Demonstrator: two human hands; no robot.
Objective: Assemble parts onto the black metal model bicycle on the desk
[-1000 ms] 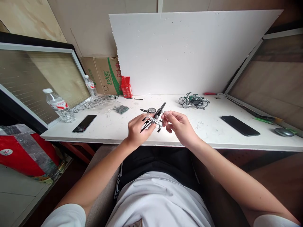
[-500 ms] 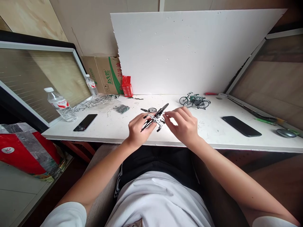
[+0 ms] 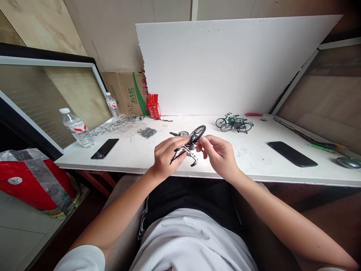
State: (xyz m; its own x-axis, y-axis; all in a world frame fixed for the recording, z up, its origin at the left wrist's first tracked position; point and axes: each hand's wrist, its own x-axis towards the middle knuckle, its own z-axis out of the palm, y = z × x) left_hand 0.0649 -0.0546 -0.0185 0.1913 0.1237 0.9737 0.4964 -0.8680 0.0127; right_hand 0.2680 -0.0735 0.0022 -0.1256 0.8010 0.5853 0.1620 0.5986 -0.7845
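Observation:
My left hand [image 3: 167,154] is closed around a partly assembled miniature bicycle [image 3: 189,151], held above the table's front part. Its silver handlebar points down toward me, and its black spoked wheel [image 3: 198,132] tilts up on the far side. The fingers of my right hand [image 3: 218,152] are pinched at the wheel's right side, near its lower edge; any small piece between them is hidden. Behind my left hand lie a loose spoked wheel [image 3: 183,133] and a small black part [image 3: 173,134]. Finished model bicycles [image 3: 234,123] stand further back on the right.
A phone [image 3: 105,148] and water bottles [image 3: 79,128] are at left, with part frames [image 3: 121,124] and a bagged piece [image 3: 148,132] nearby. A small red box [image 3: 153,106] stands at the back. A black phone [image 3: 292,153] and a mouse [image 3: 349,162] lie right.
The miniature bicycle has turned, so its wheel shows more of its face and the handlebar sits lower. My right hand has closed in on the wheel. The view has shifted slightly.

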